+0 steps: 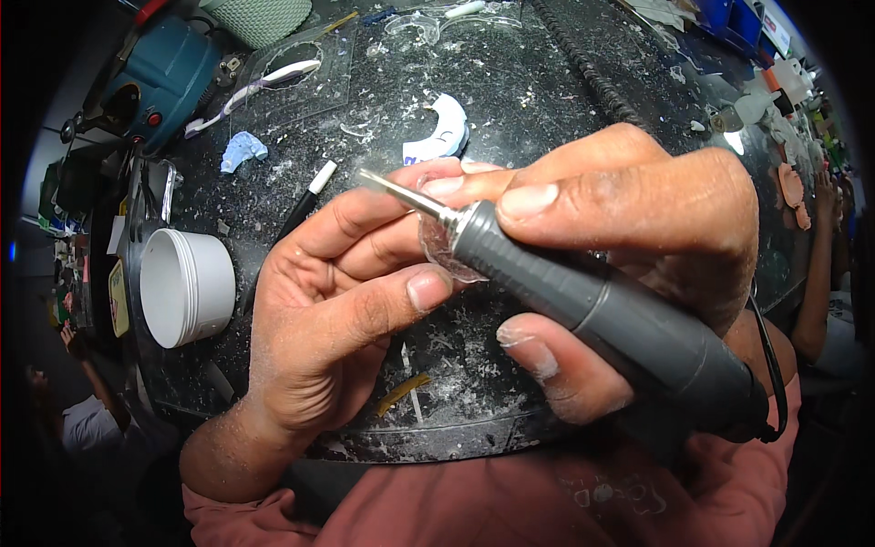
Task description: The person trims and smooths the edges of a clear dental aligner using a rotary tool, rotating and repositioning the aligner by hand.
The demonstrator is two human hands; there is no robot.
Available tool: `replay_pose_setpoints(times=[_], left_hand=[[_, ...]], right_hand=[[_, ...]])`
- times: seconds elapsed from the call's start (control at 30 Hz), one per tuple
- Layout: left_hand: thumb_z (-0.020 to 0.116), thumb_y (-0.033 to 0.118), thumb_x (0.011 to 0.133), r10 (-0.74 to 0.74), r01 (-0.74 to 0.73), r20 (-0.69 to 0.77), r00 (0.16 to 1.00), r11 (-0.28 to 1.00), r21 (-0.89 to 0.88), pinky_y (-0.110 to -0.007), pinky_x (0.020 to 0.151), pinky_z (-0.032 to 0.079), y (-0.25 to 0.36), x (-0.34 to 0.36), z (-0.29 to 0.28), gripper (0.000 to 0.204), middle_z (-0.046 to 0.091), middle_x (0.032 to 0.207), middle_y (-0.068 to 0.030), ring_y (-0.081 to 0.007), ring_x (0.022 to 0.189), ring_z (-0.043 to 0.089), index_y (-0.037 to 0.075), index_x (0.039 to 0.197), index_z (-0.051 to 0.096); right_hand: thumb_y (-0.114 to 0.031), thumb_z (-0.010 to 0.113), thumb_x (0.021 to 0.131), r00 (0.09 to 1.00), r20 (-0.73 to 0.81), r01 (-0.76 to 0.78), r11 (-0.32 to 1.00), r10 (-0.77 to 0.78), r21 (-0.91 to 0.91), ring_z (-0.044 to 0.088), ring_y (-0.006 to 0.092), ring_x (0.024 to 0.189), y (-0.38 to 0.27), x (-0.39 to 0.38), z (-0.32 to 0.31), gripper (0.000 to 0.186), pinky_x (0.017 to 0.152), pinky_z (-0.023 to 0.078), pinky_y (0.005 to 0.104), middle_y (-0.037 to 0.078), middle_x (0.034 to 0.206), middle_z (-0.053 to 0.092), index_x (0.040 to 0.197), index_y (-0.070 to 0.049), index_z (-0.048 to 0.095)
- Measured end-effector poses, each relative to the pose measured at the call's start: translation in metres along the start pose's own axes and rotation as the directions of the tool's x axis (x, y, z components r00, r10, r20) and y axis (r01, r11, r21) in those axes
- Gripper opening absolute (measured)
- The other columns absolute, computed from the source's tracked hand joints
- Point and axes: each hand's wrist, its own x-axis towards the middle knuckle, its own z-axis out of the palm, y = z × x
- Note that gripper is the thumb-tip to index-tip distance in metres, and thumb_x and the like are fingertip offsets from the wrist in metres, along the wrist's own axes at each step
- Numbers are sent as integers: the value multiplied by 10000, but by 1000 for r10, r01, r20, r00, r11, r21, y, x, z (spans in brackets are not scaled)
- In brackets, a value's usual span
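My left hand (314, 319) pinches a small clear plastic dental tray (436, 244) between its thumb and fingers, much of it hidden behind the handpiece. In my right hand (638, 201) is a dark grey rotary handpiece (583, 287), gripped like a pen with the thumb beneath. Its metal bur (410, 195) points up and left across my left fingers, its tip blurred. Whether the bur touches the tray I cannot tell. Just beyond my fingers lies a white horseshoe-shaped dental model (447, 132) with blue marks. A black marker with a white end (310, 191) lies beside my left hand.
A white tub (187, 287) stands at the left, below a teal machine (164, 82). A toothbrush (260, 87) and a light-blue lump (243, 152) lie farther back. White dust covers the black table (519, 82). Other people's arms (816, 264) show at both edges.
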Motion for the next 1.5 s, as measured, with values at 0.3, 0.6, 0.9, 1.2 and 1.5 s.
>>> replay_pose_setpoints(times=[0.3, 0.6, 0.9, 1.2, 1.5], left_hand=[[601, 95, 724, -61, 53, -56, 997, 990, -134, -299, 860, 438, 1, -1, -1, 556, 532, 1084, -140, -210, 968, 557, -55, 1204, 364], [627, 157, 746, 61, -61, 7, 998, 994, 94, -277, 817, 459, -3, 2, -7, 555, 548, 1073, -130, -183, 948, 563, -49, 1201, 385], [605, 129, 775, 17, -13, -57, 998, 998, 68, -307, 789, 478, -3, -2, -6, 434, 557, 1050, -121, -184, 922, 572, -9, 1155, 447], [575, 103, 798, 59, -61, -27, 998, 990, -124, -333, 798, 481, -10, -3, -8, 288, 543, 1006, -101, -185, 921, 562, 62, 1065, 476], [575, 76, 794, 107, -110, -37, 994, 987, -114, -308, 784, 487, -10, -5, -8, 233, 540, 1003, -96, -179, 917, 563, 55, 1007, 485]], right_hand=[[-39, 600, 757, 996, -91, -13, 999, 8, -50, 589, 327, 884, -5, -3, 7, 348, 818, 488, 413, 200, 883, 498, 1012, 56, 384], [-82, 608, 774, 968, -99, -247, 940, 230, -236, 583, 319, 894, -25, -11, 10, 326, 794, 507, 371, 201, 881, 509, 986, 44, 394], [-101, 616, 753, 996, -88, -33, 976, 14, -217, 574, 333, 834, -11, -2, 3, 374, 796, 491, 461, 150, 827, 469, 1029, 30, 399], [-21, 619, 719, 949, -104, -311, 936, 297, -164, 565, 354, 878, -27, -8, 11, 379, 792, 495, 442, 166, 888, 459, 1027, 23, 402], [-18, 605, 735, 980, -105, -189, 952, 168, -240, 564, 334, 864, -23, -7, 12, 345, 801, 493, 447, 167, 889, 450, 1011, 21, 403]])
